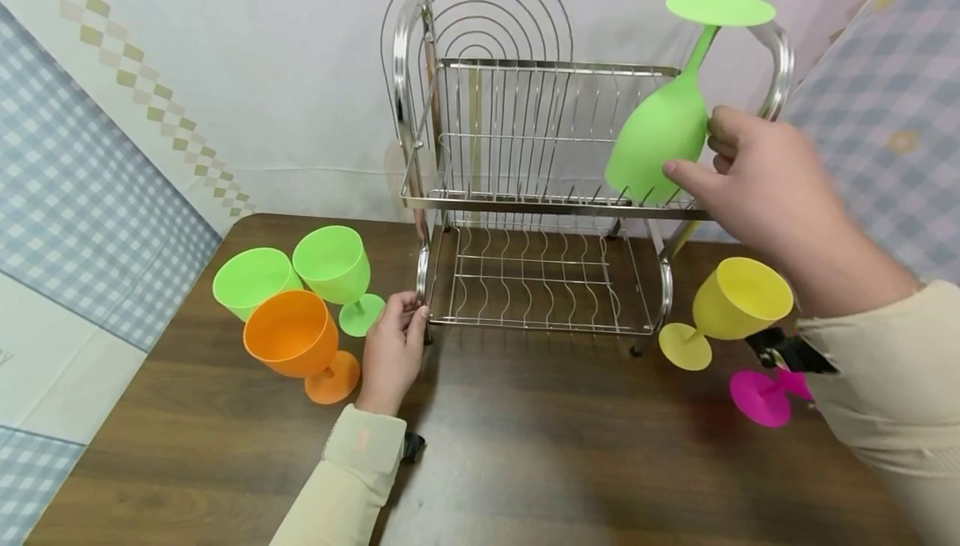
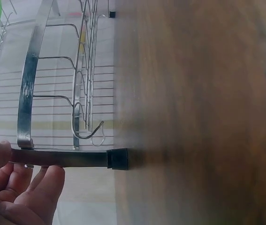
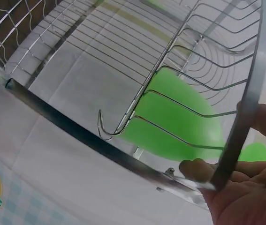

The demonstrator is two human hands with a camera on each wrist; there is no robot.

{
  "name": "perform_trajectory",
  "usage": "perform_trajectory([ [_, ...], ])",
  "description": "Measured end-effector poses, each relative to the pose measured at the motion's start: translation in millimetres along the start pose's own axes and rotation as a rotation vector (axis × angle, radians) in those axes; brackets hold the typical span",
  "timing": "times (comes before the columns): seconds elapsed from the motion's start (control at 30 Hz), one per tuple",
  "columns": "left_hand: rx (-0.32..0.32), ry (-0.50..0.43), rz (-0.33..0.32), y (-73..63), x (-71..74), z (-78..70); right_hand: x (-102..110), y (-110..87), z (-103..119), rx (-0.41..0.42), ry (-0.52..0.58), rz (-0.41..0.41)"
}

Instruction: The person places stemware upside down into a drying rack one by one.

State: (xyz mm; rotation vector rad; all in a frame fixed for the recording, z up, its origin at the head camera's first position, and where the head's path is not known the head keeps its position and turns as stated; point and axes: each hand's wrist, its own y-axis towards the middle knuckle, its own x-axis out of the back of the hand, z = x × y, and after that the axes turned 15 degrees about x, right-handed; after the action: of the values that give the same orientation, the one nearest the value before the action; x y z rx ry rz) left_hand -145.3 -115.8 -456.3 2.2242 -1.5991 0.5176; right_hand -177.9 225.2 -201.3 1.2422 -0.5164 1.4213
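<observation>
In the head view, the left hand [image 1: 392, 354] at seven o'clock pinches a leg [image 2: 83, 159] of the metal rack [image 1: 540, 208]; the raised right hand [image 1: 780, 196], at three, grips the inverted green goblet [image 1: 658, 136], at two.

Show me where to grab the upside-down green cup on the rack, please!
Probably best by its stem, coming from the front. The green cup leans mouth-down in the rack, so that thin part sticks up to pinch, and the wide foot above it may help stop slipping.
</observation>
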Motion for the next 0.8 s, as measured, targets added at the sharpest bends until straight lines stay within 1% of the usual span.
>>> perform_trajectory([
  [0.1, -0.002, -0.002, -0.002, 0.3, 0.6, -0.2, 1.6, -12.9, -2.1, -0.010, 0.082, -0.031],
  [0.17, 0.003, -0.003, -0.005, 0.6, 1.0, -0.1, 0.2, -22.4, -2.7, -0.008, 0.144, -0.083],
  [0.23, 0.016, -0.002, -0.004, 0.7, 0.9, 0.0, -2.6, -33.1, -2.7, -0.004, 0.202, -0.150],
  [0.43, 0.036, 0.007, 0.027, 0.8, 1.3, -0.9, -14.0, -62.3, -2.5, 0.014, 0.332, -0.409],
  [0.5, 0.040, 0.015, 0.026, 1.3, 1.9, -0.7, -18.4, -71.0, -4.1, 0.024, 0.373, -0.461],
  [0.57, 0.041, 0.025, 0.021, 1.8, 2.9, -0.4, -23.5, -79.1, -7.1, 0.036, 0.405, -0.488],
  [0.67, 0.037, 0.031, 0.016, 2.2, 3.4, 0.3, -31.9, -89.7, -14.1, 0.034, 0.403, -0.488],
  [0.8, 0.023, 0.031, 0.017, 1.3, 3.4, 0.5, -42.2, -101.6, -25.1, -0.030, 0.402, -0.465],
])
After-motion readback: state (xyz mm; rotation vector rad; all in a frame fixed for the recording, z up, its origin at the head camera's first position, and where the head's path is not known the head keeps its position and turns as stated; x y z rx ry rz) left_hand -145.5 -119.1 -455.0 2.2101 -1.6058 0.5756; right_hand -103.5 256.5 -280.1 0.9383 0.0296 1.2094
